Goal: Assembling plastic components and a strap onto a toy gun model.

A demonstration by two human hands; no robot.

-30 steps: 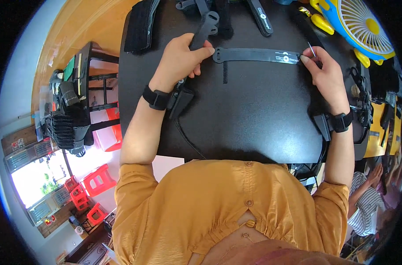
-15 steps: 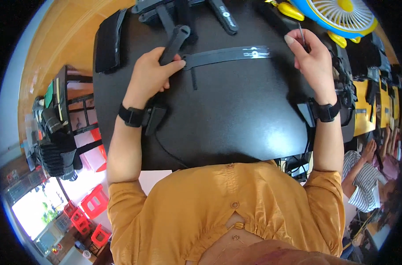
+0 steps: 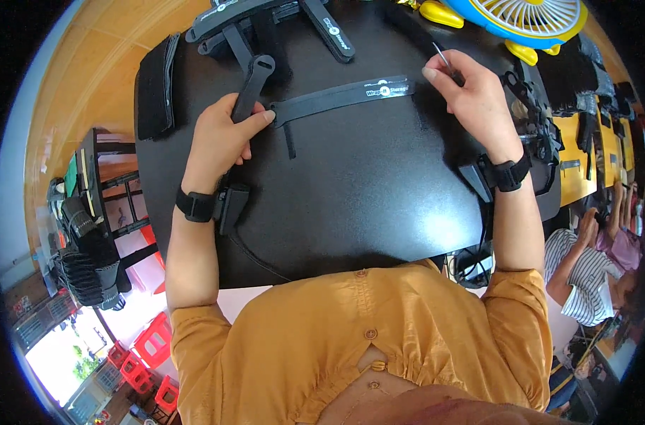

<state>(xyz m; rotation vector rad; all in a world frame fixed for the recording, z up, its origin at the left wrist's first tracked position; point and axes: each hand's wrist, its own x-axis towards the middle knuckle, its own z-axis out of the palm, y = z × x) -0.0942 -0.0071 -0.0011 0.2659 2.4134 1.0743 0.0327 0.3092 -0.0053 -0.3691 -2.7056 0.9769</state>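
My left hand (image 3: 219,138) is closed on a black strap (image 3: 253,83) whose rounded, slotted end sticks up past the fingers. Its thumb tip rests at the left end of a second black strap (image 3: 329,100), which lies flat across the table and bears a pale print at its right end. A short, narrow black strip (image 3: 290,142) lies just below that strap's left end. Beyond the strap's right end, my right hand (image 3: 474,95) pinches a thin metal tool (image 3: 440,52) with its tip pointing up and away; its exact kind is unclear.
More black straps (image 3: 248,20) lie piled at the far left, near a folded black stack (image 3: 157,88). A blue and yellow fan (image 3: 524,21) stands at the far right. Dark gear (image 3: 538,124) sits on the dark table's (image 3: 336,205) right edge. Other people (image 3: 584,276) sit farther right.
The view has shifted slightly, so the table and things on it appear lower and farther left. Both hands keep nearly the same pose and the same hold.
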